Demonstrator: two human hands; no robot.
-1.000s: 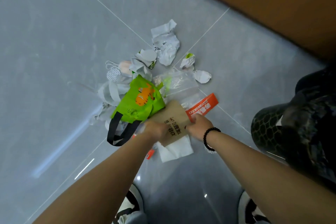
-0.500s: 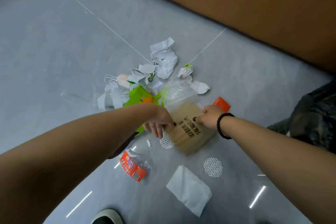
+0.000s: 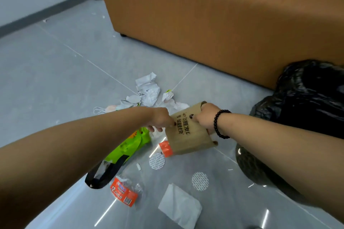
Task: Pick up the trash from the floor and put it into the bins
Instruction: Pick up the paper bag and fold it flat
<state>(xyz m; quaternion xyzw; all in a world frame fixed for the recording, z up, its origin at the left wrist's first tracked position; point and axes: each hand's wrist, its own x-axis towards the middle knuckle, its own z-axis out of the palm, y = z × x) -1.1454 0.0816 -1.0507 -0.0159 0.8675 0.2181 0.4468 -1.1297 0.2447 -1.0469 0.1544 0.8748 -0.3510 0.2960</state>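
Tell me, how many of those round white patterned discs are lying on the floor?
2: one disc just below the brown paper bag, the other disc nearer the camera, beside the white napkin. More may hide under the litter.

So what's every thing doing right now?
left hand: pinching the bag's edge
right hand: gripping the bag
brown paper bag: held up, tilted
green bag: lying crumpled
white tissue: flat on floor
crushed plastic bottle: on its side
black bin bag: beside the sofa

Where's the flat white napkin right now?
In the head view, the white napkin lies flat on the floor at bottom centre, right of the crushed bottle with the orange label and below the brown paper bag.
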